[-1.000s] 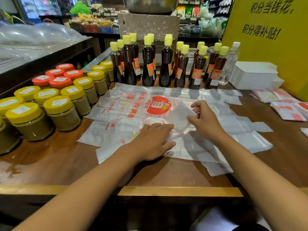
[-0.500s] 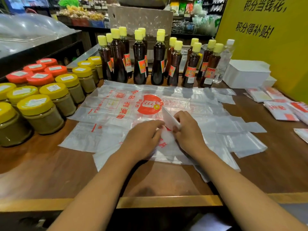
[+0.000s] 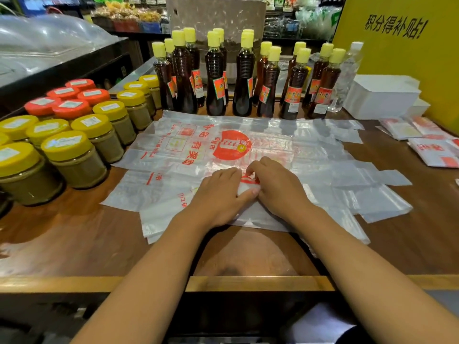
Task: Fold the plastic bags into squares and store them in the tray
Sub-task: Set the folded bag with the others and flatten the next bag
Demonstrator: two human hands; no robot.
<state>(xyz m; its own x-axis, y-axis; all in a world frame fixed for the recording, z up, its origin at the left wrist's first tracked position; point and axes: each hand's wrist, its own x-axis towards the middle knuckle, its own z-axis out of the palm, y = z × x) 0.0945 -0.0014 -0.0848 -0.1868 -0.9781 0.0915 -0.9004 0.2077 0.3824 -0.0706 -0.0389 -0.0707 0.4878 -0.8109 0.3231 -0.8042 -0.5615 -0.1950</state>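
Fingers of both hands meet over a small folded plastic bag (image 3: 248, 186) near the middle of the counter: the left hand (image 3: 221, 194) lies flat with its fingers straight and close together, pressing the fold down, while the right hand (image 3: 275, 187) has its fingers curled, the tips pinching the bag's red-printed edge. That folded piece sits on top of a spread of flat plastic bags (image 3: 198, 147), translucent white with red print, including a round red emblem and large characters that read "有奖励"; smaller print on them is too blurred to read. More bag pieces fan out toward the counter's right side. Near the right edge lie several folded squares (image 3: 432, 151) with red print. At the back right corner stands a white tray (image 3: 382, 95), its contents not visible. Along the back edge stand dark bottles (image 3: 216, 78) of brown liquid with yellow caps and red labels, whose writing is too small to make out. At the left edge are jars (image 3: 74, 157) of brownish-green paste, most with yellow lids, some farther back with red lids, each bearing a white sticker. The counter (image 3: 74, 234) is brown wood with a lighter front rim. Behind the tray rises a yellow sign (image 3: 397, 28) reading "积分得补贴!", and shop shelves fill the background.
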